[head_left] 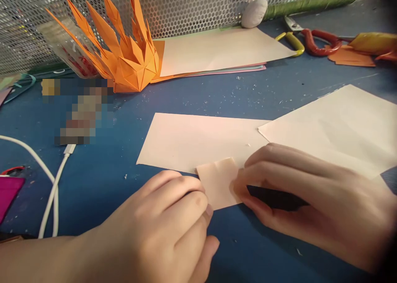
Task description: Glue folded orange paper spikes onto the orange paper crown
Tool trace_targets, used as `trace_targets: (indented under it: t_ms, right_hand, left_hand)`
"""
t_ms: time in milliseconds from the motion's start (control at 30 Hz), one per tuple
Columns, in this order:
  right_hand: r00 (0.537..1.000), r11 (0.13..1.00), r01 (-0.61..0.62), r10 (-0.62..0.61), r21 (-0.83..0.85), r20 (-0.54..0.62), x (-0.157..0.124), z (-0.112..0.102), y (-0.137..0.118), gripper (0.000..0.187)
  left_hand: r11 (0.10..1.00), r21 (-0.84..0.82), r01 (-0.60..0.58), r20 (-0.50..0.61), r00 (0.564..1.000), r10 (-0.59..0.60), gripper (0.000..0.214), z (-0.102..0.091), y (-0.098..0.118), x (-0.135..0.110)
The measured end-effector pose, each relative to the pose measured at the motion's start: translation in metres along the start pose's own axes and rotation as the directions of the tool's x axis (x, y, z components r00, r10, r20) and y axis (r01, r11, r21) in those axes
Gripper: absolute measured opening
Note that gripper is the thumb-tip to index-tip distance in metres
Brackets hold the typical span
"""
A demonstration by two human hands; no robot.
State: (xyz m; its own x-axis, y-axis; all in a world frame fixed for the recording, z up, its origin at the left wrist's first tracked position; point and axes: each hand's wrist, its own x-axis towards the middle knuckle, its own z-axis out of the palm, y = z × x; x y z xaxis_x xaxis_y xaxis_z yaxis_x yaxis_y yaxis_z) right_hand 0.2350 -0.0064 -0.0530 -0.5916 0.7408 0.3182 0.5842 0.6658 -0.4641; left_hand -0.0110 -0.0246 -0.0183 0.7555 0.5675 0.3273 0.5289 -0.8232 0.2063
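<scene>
A small, roughly square piece of pale paper [221, 186] lies between my two hands, its far edge over a larger sheet. At its left edge my left hand [172, 217] is closed, fingers curled and pressing the paper down near the table. The thumb and fingers of my right hand [297, 192] pinch its right edge. Behind it, a long pale paper strip [192, 138] lies flat on the blue table. A large pale sheet [335, 130] overlaps that strip on the right, partly behind my right hand.
An orange folded-paper piece [136, 66] with tall points stands at the back left, by a glass jar [68, 47]. Stacked paper sheets [214, 51], red-handled pliers [322, 43] and a green wrapped stick [313, 4] lie along the metal mesh. A white cable [58, 179] runs at left.
</scene>
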Motion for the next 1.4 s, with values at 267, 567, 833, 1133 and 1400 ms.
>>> trace_targets:
  t_ms: [267,567,833,1133,1400]
  right_hand:
    - [0.989,0.988,-0.118,0.109,-0.098,-0.096,0.000,0.002,0.007,0.034]
    - [0.991,0.989,-0.125,0.129,0.077,-0.046,0.002,0.001,0.005,0.020]
    - [0.991,0.988,0.075,-0.059,0.138,-0.117,0.001,-0.005,-0.001,0.019]
    - [0.988,0.974,0.153,-0.154,0.166,-0.009,0.002,-0.004,0.004,0.015]
    - [0.984,0.978,0.168,-0.174,0.125,0.034,0.004,-0.005,0.004,0.008]
  left_hand:
    - [0.996,-0.050,0.070,-0.044,0.996,-0.073,0.025,0.005,-0.017,0.002]
    - [0.966,-0.148,0.210,-0.026,0.976,-0.216,0.004,0.012,-0.021,0.004]
    - [0.931,-0.292,0.219,-0.080,0.964,-0.252,0.016,0.009,-0.016,0.001]
    - [0.948,-0.301,0.105,-0.061,0.990,-0.129,0.019,0.011,-0.019,0.000]
    - [0.965,-0.249,0.085,-0.062,0.993,-0.104,0.011,0.013,-0.018,0.003]
